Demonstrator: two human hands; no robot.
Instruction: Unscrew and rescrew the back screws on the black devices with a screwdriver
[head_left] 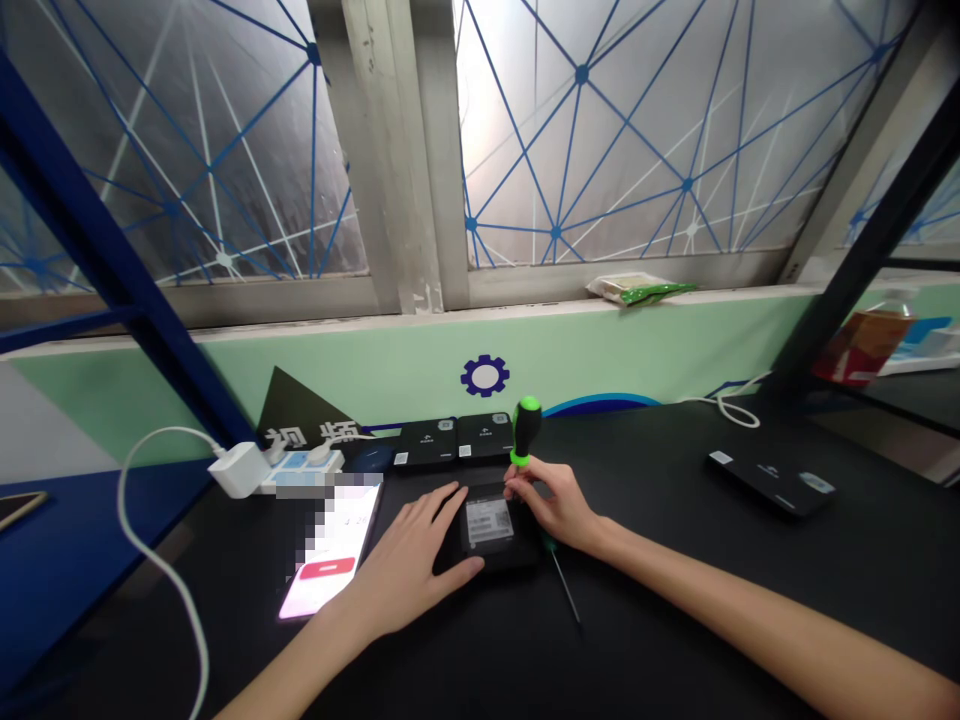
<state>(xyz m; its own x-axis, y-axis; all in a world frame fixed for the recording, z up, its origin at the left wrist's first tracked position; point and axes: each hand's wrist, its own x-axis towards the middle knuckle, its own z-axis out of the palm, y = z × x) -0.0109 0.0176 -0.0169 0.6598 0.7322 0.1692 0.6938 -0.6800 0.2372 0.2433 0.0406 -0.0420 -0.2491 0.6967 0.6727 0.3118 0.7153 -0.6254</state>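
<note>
A black box-like device (523, 550) with a white printed label (489, 520) lies on the dark table in front of me. My left hand (416, 550) rests along its left side, fingers stretched forward and thumb apart at the near edge. At the device's far right corner, my right hand (555, 505) pinches a screwdriver (527, 428) that stands upright with its black and green handle on top. Its tip is hidden behind my fingers. A second screwdriver (566, 585) lies beside the device, its green handle partly covered by the device and my right hand.
Two similar black boxes (426, 443) sit side by side behind the device, and another black box (772, 482) lies far right. At left are a lit phone (337, 545), a power strip (304, 468), a white charger (240, 470) and its cable. A green packet (641, 289) rests on the windowsill.
</note>
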